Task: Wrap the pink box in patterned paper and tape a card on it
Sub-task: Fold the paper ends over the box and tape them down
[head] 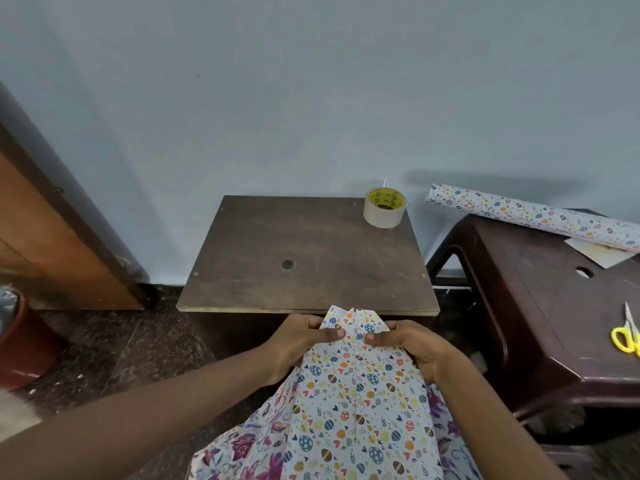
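The parcel lay lengthwise on the person's lap, just short of the near edge of the small wooden counter (304, 258). The patterned paper (356, 393) covered it fully, with a seam running down the middle of the top face, so the pink box was hidden inside. The left hand (304, 337) and right hand (408, 348) sat close together at the far end, thumbs on top and nearly meeting, each pinching the loose paper there and drawing the side flaps inward. The step in hand looked like closing that far end. Judging from this, the body wrap was done and the end folds were not yet fixed.

The next move would call for creasing the flaps flat, holding them with one hand and reaching forward for the tape roll (383, 207) at the counter's far right corner. The card (599, 252) lay on the plastic stool (540, 306) to the right, partly under the paper roll (533, 216), with yellow-handled scissors (628, 336) nearer
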